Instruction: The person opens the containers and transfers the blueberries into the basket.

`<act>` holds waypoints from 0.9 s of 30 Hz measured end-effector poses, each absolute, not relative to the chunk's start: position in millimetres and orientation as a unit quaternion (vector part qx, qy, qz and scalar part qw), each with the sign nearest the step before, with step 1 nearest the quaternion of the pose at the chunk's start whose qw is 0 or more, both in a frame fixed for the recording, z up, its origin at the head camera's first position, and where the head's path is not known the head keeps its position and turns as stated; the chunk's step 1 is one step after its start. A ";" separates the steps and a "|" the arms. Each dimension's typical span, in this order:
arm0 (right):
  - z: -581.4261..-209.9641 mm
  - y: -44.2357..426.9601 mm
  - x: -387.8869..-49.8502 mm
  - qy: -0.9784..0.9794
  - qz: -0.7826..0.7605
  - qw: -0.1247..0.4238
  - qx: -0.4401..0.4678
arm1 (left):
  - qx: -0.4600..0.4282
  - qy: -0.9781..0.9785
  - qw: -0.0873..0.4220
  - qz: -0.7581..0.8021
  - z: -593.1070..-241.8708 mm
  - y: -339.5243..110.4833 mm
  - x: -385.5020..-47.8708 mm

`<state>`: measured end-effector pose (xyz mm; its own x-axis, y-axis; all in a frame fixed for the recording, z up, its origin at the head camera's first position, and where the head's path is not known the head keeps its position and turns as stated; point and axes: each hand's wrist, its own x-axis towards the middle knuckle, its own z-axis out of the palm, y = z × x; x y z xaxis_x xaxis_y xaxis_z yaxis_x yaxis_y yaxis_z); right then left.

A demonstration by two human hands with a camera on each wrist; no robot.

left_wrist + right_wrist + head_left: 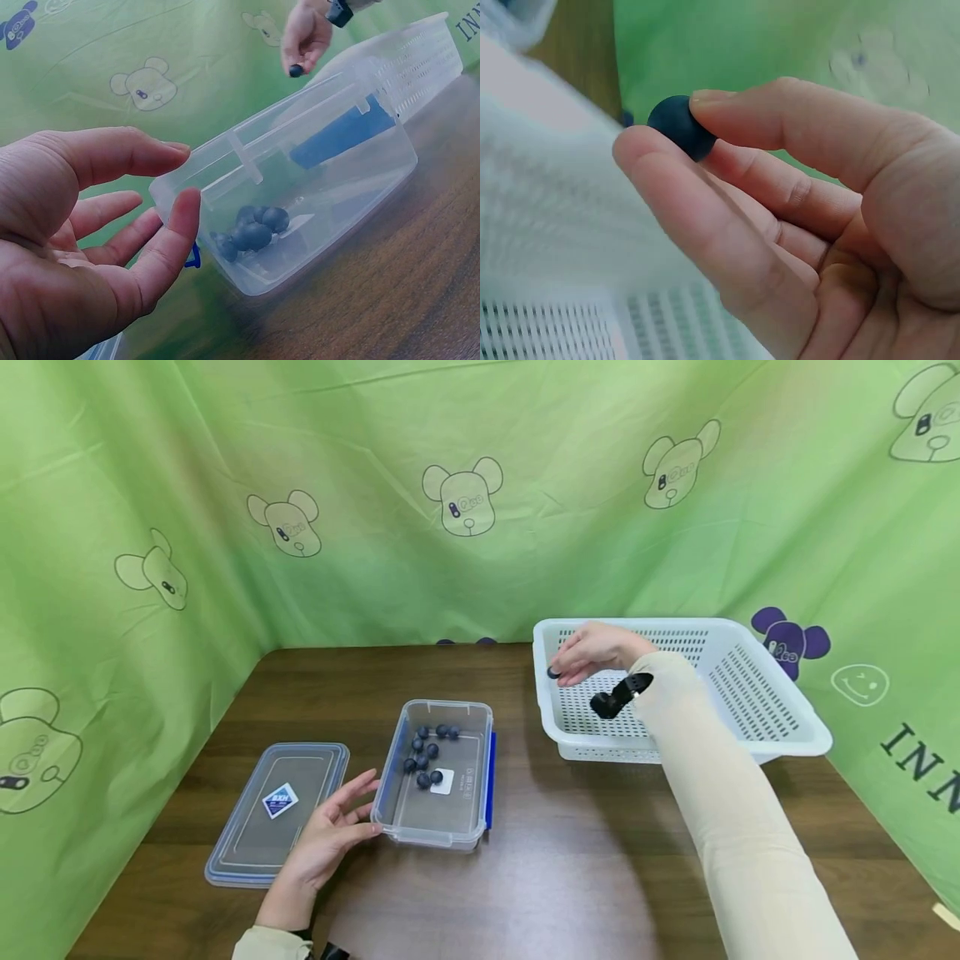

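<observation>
My right hand (pixel 596 652) pinches a single blueberry (pixel 679 126) between thumb and fingertips, above the left end of a white perforated basket (pixel 780 727). In the head view that berry shows as a small dark spot at the fingertips. A clear plastic container (pixel 442 837) with a blue side clip stands on the table, with several blueberries (pixel 422 762) lying loose on its floor. Against its near left corner rests my left hand (pixel 330 835), fingers spread and relaxed, thumb by the rim.
A clear lid (pixel 277 852) with a blue edge and a diamond-shaped sticker lies left of the container, partly behind my left hand. A green patterned curtain (pixel 375 585) hangs along the back and sides of the brown wooden table (pixel 570 860).
</observation>
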<state>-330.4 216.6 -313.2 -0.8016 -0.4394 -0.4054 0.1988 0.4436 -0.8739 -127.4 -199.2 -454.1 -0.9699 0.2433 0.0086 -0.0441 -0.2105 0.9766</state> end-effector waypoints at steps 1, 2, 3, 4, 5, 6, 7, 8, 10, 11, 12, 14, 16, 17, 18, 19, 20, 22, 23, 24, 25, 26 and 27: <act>-314.1 223.4 -331.4 0.791 -0.526 0.304 -0.068 | 0.082 0.621 0.093 0.774 -454.0 -199.2 -127.7; -316.0 229.7 -332.2 0.789 -0.532 0.302 -0.059 | 0.082 0.620 0.093 0.775 -453.9 -199.2 -127.8; -318.5 235.7 -332.8 0.786 -0.537 0.302 -0.050 | 0.083 0.620 0.093 0.775 -453.8 -199.2 -128.0; -321.5 241.0 -333.0 0.785 -0.539 0.301 -0.041 | 0.082 0.619 0.092 0.775 -453.6 -199.2 -128.1; -325.1 245.4 -332.9 0.786 -0.539 0.302 -0.034 | 0.081 0.620 0.092 0.775 -453.4 -199.1 -128.1; -329.3 249.3 -333.0 0.787 -0.536 0.304 -0.029 | 0.080 0.621 0.092 0.774 -453.0 -199.0 -128.1; -333.9 252.7 -333.2 0.791 -0.529 0.307 -0.027 | 0.077 0.622 0.092 0.773 -452.7 -198.8 -128.0; -338.5 255.1 -332.9 0.795 -0.522 0.309 -0.023 | 0.072 0.624 0.093 0.773 -452.2 -198.5 -128.0; -347.6 257.9 -333.2 0.804 -0.502 0.318 -0.014 | 0.062 0.626 0.096 0.771 -451.1 -197.8 -127.9; -351.8 258.6 -333.6 0.808 -0.492 0.324 -0.007 | 0.057 0.628 0.098 0.770 -450.5 -197.3 -127.8; -355.4 258.7 -333.9 0.812 -0.480 0.331 -0.003 | 0.052 0.629 0.099 0.769 -449.9 -197.1 -127.6; -361.5 257.5 -334.5 0.816 -0.463 0.344 0.012 | 0.043 0.630 0.101 0.769 -449.4 -196.5 -127.5; -366.0 255.6 -335.3 0.822 -0.447 0.352 0.018 | 0.039 0.631 0.100 0.768 -449.0 -196.2 -127.4; -367.5 254.5 -335.3 0.828 -0.436 0.353 0.022 | 0.039 0.632 0.100 0.768 -448.9 -196.1 -127.5; -368.8 253.6 -335.4 0.831 -0.428 0.353 0.024 | 0.040 0.632 0.101 0.767 -448.8 -196.1 -127.7; -369.9 253.1 -335.6 0.835 -0.420 0.354 0.026 | 0.040 0.633 0.101 0.767 -448.8 -195.9 -127.9; -370.7 252.4 -335.5 0.840 -0.411 0.354 0.028 | 0.042 0.633 0.101 0.767 -448.6 -195.9 -128.0; -371.6 251.9 -335.0 0.850 -0.389 0.354 0.034 | 0.045 0.633 0.102 0.766 -448.4 -195.8 -128.2; -372.7 252.5 -335.1 0.855 -0.380 0.351 0.039 | 0.047 0.633 0.103 0.766 -448.4 -195.8 -128.3; -373.5 253.0 -335.1 0.858 -0.373 0.350 0.041 | 0.047 0.633 0.103 0.766 -448.6 -195.7 -128.4; -373.8 253.1 -334.9 0.863 -0.365 0.348 0.042 | 0.047 0.632 0.102 0.767 -448.7 -195.7 -128.4; -374.3 253.1 -334.8 0.865 -0.360 0.345 0.046 | 0.046 0.631 0.102 0.768 -448.7 -195.6 -128.4; -374.7 253.3 -334.8 0.867 -0.357 0.344 0.049 | 0.045 0.631 0.101 0.768 -448.9 -195.6 -128.4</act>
